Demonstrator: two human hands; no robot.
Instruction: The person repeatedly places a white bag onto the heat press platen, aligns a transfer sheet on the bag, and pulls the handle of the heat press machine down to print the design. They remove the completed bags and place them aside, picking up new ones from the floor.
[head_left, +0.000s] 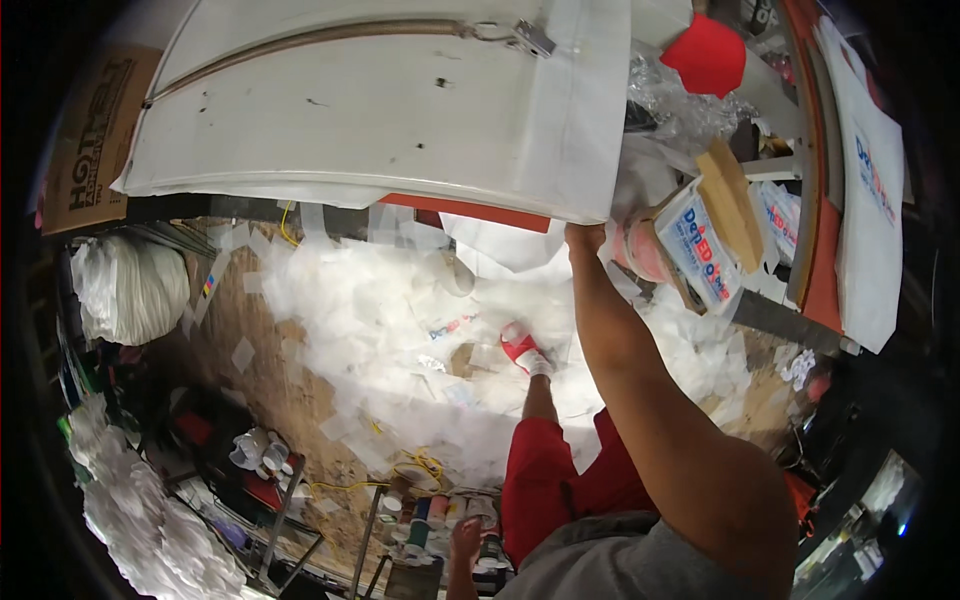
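Observation:
My right arm reaches straight ahead, and my right hand (586, 236) touches the near right corner of a white sheet-covered work table (337, 112). Its fingers are hidden by the table edge, so the grip does not show. Low beside my red shorts hangs my left hand (466, 536), fingers partly curled, with nothing visible in it. A coiled metal spring (360, 30) with a clip at its right end lies across the table top. Beneath the table's front edge shows a strip of red board (465, 213).
White sheets (405, 315) litter the wooden floor around my slippered foot. A cardboard box with printed bags (694, 247) stands right of the table. Full white bags (131, 289), a metal stand (281, 517), several tubs (439, 510) and a yellow cord (420, 465) lie left and behind.

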